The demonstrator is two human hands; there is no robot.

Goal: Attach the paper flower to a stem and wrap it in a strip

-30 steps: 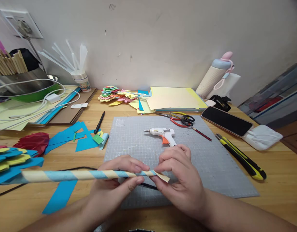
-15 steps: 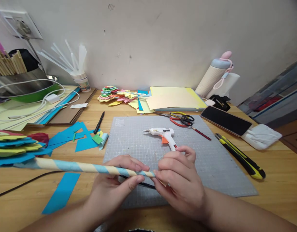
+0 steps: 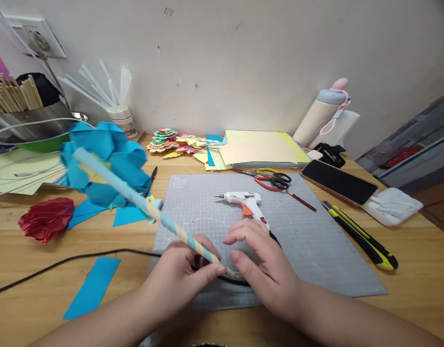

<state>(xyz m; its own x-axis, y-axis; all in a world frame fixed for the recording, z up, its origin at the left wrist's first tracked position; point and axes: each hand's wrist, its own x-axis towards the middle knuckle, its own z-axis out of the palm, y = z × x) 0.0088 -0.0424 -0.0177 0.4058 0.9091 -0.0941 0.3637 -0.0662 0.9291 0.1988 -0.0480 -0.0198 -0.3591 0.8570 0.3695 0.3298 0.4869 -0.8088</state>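
one blue paper flower [image 3: 109, 137], its striped stem [image 3: 175, 229] aslant above the grey mat [image 3: 316, 250], pinched near the thin end by the left hand [image 3: 176, 272]. right hand [image 3: 270, 270]: fingers parted beside the tip, gripping nothing. blue-and-cream wrapping seemingly near complete; whether the tip is secured, cannot tell.

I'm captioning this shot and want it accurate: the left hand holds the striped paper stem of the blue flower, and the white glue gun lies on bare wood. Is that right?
The glue gun's place is wrong: the head view shows the white glue gun on the gray cutting mat. The left hand does hold the striped paper stem of the blue flower.
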